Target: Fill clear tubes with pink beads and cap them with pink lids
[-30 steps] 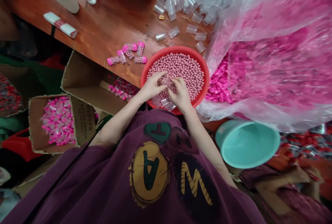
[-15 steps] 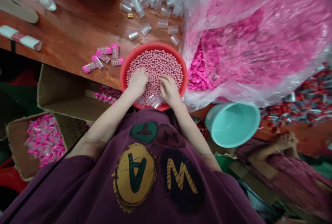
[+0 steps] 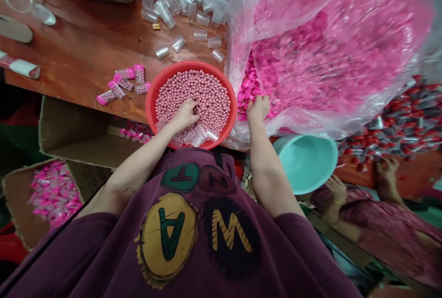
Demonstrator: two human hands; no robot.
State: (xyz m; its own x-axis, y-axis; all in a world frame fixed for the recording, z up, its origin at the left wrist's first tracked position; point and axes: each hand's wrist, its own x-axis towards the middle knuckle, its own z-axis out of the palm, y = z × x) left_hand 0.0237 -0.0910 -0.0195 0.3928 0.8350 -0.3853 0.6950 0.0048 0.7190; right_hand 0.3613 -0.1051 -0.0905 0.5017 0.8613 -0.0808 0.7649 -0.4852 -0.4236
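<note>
My left hand (image 3: 187, 113) is closed, its fingers curled over the pink beads (image 3: 207, 88) in a red bowl (image 3: 232, 104); whatever it grips is hidden by the fingers. At the near side of the bowl, several clear plastic tubes (image 3: 198, 137) lie on the beads. My right hand (image 3: 258, 107) reaches outside the bowl to the edge of a heap of bright pink caps (image 3: 251, 87). Its fingers are bent among the caps, and what lies between them cannot be made out. A big clear plastic bag (image 3: 238, 40) surrounds the caps.
Filled tubes with pink caps (image 3: 117, 87) lie left of the bowl; loose clear tubes (image 3: 177, 43) lie beyond it. Cardboard boxes (image 3: 74, 127) stand below left. A turquoise basin (image 3: 307, 162) sits right, near red-capped pieces (image 3: 397, 123) and another person's hands (image 3: 336, 188).
My right hand has left the bowl and moved right to the pink caps. My left hand stays over the beads. The view has shifted, and the other person's hands have moved apart.
</note>
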